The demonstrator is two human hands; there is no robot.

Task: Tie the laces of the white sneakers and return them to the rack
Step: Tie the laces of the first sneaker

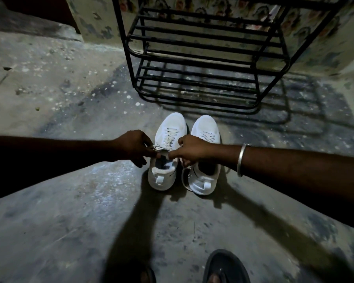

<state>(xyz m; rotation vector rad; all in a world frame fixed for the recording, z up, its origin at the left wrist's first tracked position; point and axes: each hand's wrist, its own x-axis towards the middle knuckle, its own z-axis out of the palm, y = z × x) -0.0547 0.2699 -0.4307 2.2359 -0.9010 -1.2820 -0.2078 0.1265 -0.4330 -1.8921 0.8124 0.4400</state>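
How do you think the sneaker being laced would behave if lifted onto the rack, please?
Probably light: the sneaker looks soft-sided with an open collar. Its laces are floppy, so loose ends may dangle and catch. It could sit unevenly on the rack, whose shelves are spaced bars.

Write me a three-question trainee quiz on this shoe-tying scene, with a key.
1. True or false: the white sneakers already sit on the rack.
2. The left hand and right hand pinch the laces of which sneaker? A) the one on the left B) the one on the right C) neither
3. Fill in: the metal bangle is on the ___ wrist.
Key: 1 false, they stand on the floor; 2 A; 3 right.
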